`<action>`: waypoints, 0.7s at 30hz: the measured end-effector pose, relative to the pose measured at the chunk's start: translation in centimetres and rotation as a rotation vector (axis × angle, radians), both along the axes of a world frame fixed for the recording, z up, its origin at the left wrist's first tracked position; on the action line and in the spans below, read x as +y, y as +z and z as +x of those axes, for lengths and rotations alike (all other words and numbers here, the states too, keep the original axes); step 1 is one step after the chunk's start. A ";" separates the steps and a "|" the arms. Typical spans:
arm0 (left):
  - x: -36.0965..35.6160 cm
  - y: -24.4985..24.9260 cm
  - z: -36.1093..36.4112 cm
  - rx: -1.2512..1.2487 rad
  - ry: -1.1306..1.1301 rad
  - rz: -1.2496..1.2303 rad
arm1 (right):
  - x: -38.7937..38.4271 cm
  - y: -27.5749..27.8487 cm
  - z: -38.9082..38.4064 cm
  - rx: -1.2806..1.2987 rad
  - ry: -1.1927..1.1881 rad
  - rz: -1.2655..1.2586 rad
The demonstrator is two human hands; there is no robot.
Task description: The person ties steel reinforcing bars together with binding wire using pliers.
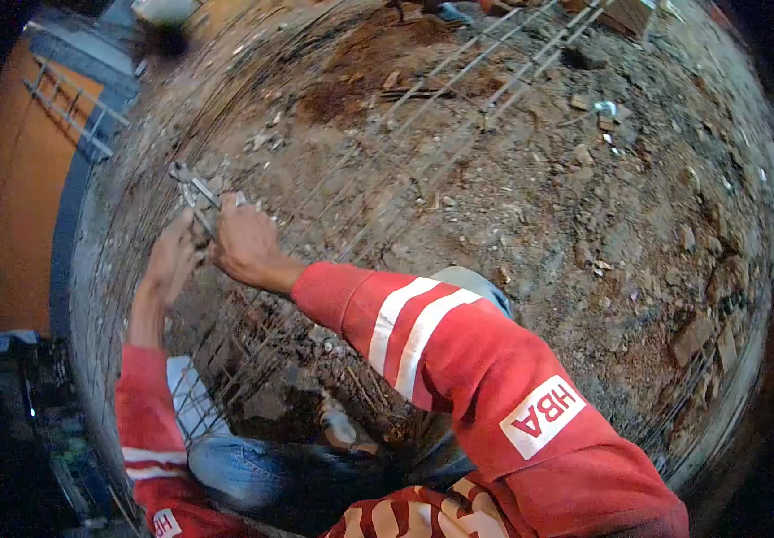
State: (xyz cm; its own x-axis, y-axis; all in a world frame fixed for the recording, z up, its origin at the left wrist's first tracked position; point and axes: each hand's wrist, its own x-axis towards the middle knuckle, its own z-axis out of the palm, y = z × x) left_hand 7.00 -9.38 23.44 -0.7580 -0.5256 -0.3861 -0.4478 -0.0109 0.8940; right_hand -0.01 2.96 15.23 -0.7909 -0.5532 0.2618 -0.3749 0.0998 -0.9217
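My right hand [248, 240] is closed around a metal hand tool [194, 186], apparently pliers or cutters, whose head points to the upper left. Beside it on the left is my left hand [174, 255], its fingers curled near the tool's lower part; whatever they hold is too small and blurred to name. Thin metal rods [252, 354] tied into a frame lie below my hands, over my legs. Both sleeves are red with white stripes.
Long steel bars [459, 76] run across the rubble-strewn dirt ground [513, 206] toward the top. A ladder-like rod frame [73, 106] is at the upper left by an orange wall [10, 215]. Wood pieces [694, 336] lie at the right. My bare foot [340, 430] is below.
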 end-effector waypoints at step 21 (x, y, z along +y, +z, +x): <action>0.8 3.8 -3.1 0.359 0.218 0.083 | 0.7 1.1 -7.7 -0.225 0.654 -0.188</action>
